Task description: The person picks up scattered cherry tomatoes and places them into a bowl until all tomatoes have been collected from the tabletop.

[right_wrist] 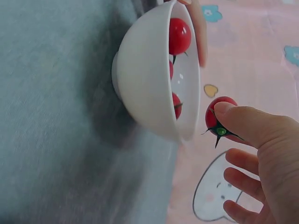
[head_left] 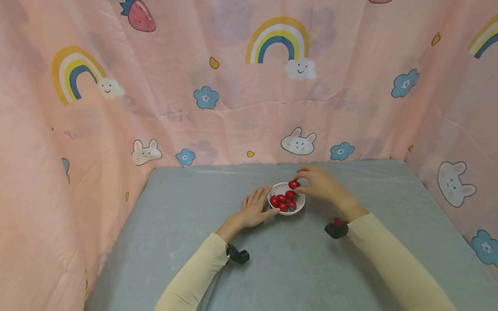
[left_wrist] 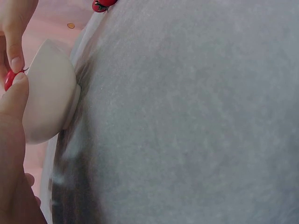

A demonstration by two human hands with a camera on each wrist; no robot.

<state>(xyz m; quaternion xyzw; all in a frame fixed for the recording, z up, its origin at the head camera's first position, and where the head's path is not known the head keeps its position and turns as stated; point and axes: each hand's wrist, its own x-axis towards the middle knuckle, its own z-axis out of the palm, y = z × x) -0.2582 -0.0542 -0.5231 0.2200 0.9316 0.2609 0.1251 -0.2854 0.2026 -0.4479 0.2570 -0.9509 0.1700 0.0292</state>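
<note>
A white bowl (head_left: 286, 213) with several red cherry tomatoes (head_left: 282, 199) inside stands on the grey table. Just over its far right rim, my right hand (head_left: 320, 183) pinches one cherry tomato (right_wrist: 221, 109) between thumb and fingers; the green stem star faces the right wrist camera. My left hand (head_left: 255, 208) lies along the bowl's left side, its fingers fairly straight and spread. That hand's thumb (left_wrist: 14, 100) reaches to the rim on the near side. In the right wrist view, left fingers (right_wrist: 200, 35) show behind the bowl's rim.
On the grey table (head_left: 286, 271), more cherry tomatoes (head_left: 337, 221) lie right of the bowl, partly hidden by the black wrist camera (head_left: 336, 230). Another wrist camera (head_left: 238, 255) hangs under the left wrist. A pink patterned curtain (head_left: 233, 127) encloses the back and sides.
</note>
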